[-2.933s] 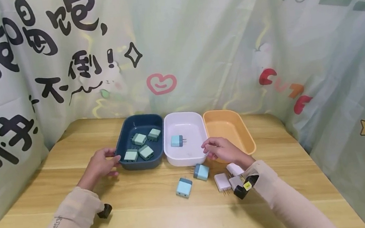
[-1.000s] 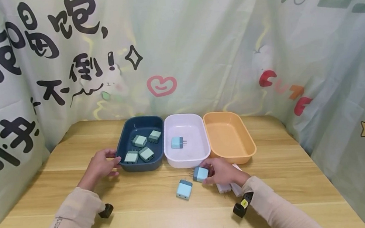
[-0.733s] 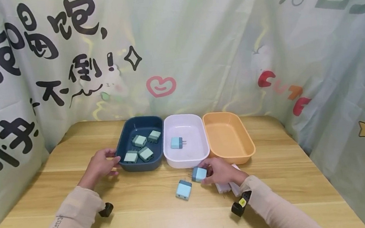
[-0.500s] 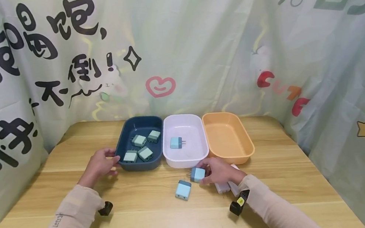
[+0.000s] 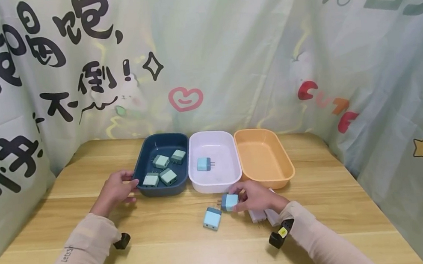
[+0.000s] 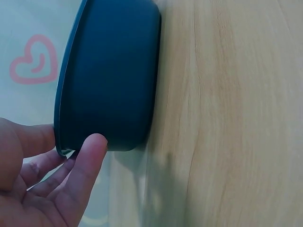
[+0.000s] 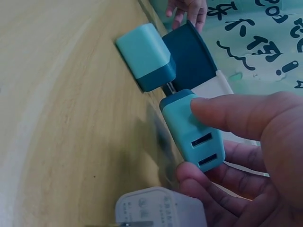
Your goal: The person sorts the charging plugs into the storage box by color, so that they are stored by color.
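Note:
My left hand (image 5: 115, 190) holds the front left rim of the navy tray (image 6: 109, 71), with its digits on either side of the rim in the left wrist view. Between the thumb and fingers of my right hand (image 5: 256, 197) is a light blue USB wall charger (image 7: 191, 125) with a dark blue end and two ports. It is just in front of the white tray (image 5: 217, 186), its prongs pointing left. Right beside it a second light blue charger (image 5: 212, 218) lies on the table. Several pale green chargers (image 5: 168, 177) lie in the navy tray.
One light blue charger (image 5: 203, 164) lies in the white tray. An orange tray (image 5: 264, 156) stands to its right, the three trays side by side. White chargers (image 5: 258, 215), partly hidden by my right hand, lie on the wooden table (image 5: 162, 249). A printed curtain (image 5: 226, 53) hangs behind.
My right hand has come down from the front right of the white tray and taken hold of the light blue charger. My left hand has stayed at the navy tray.

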Available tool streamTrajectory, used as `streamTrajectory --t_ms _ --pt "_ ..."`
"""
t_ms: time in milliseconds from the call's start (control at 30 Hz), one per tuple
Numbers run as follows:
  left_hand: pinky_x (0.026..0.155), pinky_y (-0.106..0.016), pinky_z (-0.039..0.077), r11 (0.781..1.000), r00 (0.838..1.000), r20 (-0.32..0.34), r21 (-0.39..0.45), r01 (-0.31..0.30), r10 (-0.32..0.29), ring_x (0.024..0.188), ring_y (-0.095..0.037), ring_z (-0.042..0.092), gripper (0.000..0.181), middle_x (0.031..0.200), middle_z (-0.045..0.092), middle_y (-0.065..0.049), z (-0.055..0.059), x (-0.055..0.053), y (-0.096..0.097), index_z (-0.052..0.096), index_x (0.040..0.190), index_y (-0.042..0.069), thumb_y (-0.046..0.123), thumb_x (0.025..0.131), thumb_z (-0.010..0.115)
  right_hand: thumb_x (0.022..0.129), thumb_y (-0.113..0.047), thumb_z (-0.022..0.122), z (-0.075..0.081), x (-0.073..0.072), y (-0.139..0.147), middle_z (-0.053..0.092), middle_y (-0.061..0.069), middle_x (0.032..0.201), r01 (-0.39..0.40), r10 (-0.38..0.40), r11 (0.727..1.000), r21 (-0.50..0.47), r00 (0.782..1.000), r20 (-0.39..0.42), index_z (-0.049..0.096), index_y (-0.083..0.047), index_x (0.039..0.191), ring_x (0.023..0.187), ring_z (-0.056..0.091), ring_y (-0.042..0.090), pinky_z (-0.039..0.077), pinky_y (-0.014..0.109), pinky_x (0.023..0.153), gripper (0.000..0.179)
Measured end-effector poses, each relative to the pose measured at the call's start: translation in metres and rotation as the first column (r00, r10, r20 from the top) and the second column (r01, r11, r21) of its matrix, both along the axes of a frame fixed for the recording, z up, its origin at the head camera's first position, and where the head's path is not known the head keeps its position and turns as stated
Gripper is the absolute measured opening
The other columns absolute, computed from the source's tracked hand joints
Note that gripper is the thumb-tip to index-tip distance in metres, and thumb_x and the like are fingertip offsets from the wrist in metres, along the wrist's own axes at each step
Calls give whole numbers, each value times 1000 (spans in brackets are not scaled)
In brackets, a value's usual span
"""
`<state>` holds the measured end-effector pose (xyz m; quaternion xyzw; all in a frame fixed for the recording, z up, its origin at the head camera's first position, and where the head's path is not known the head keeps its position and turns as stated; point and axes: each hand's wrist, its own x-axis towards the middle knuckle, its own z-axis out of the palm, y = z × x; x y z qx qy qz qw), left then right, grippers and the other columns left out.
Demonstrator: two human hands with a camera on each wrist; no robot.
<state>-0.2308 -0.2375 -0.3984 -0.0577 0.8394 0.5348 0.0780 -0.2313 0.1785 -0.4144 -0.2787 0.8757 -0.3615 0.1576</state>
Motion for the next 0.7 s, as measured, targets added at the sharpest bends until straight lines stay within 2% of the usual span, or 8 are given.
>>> streamTrajectory --t_ms 200,533,700 --pt "66 -36 60 1000 1000 9 4 -5 5 102 -37 63 49 138 37 -34 0 0 0 32 141 -12 6 100 52 80 -20 81 4 1 2 63 0 101 21 -20 1000 -17 999 29 66 -9 114 78 61 15 54 29 68 38" --pt "67 -36 59 1000 1000 7 -11 -13 13 102 -38 63 47 138 38 -34 -2 -2 0 34 141 -10 6 100 52 80 -18 81 12 1 1 64 2 98 33 -31 998 -55 998 50 65 -2 115 79 62 15 55 28 67 42" --pt "66 -36 60 1000 1000 2 -17 -18 18 103 -38 63 46 137 39 -34 -3 -2 0 35 140 -11 6 100 51 80 -20 81 17 0 -1 64 1 97 32 -30 999 -44 999 29 66 -1 116 80 62 16 54 28 67 43"
